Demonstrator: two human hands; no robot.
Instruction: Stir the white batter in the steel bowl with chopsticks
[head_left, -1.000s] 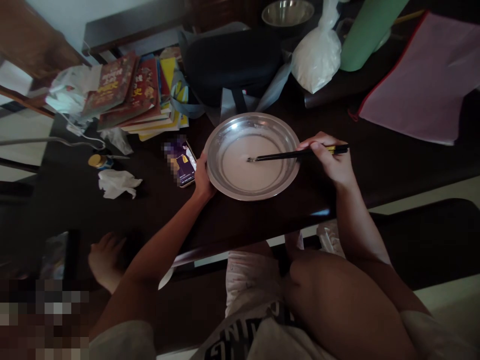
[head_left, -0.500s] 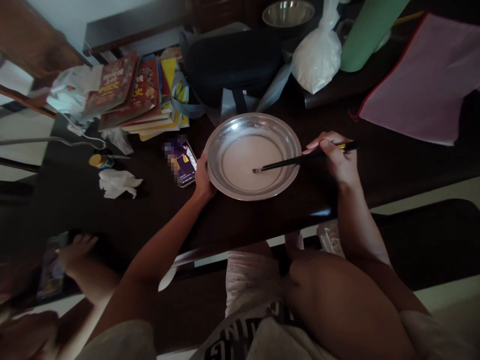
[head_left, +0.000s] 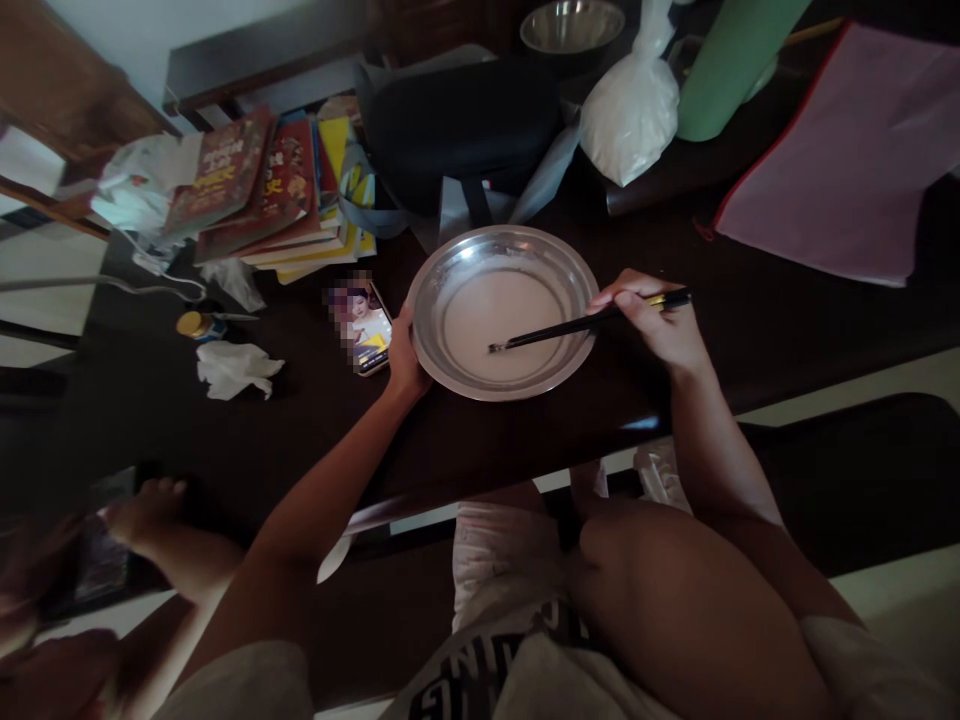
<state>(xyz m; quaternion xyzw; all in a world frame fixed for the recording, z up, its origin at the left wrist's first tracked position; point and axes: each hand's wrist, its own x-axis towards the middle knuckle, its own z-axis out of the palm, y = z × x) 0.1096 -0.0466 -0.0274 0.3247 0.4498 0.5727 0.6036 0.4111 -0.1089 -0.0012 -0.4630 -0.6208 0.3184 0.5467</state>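
Observation:
A wide metal bowl (head_left: 433,360) stands on the dark table with a pale, milky mixture (head_left: 499,310) in its bottom. My left hand (head_left: 406,362) grips the bowl's left side, its fingers partly hidden behind the rim. In my right hand (head_left: 654,318) is a pair of black chopsticks (head_left: 574,325) with gold bands near the upper ends. They slant down to the left across the bowl's right rim, tips close together in or at the surface of the mixture. A lit phone (head_left: 369,330) lies just left of my left hand.
Stacked books (head_left: 262,200) and a dark bag (head_left: 465,130) lie behind. A tied bag of white powder (head_left: 630,120), a green cylinder (head_left: 739,70), a second metal bowl (head_left: 572,25) and a pink cloth (head_left: 832,170) stand farther right. Crumpled tissue (head_left: 238,369) lies left, near another person's hand (head_left: 146,510).
My right hand has shifted a little left, and the chopstick tips have moved left and slightly toward me through the mixture. The phone's picture has changed. My left hand stays on the bowl.

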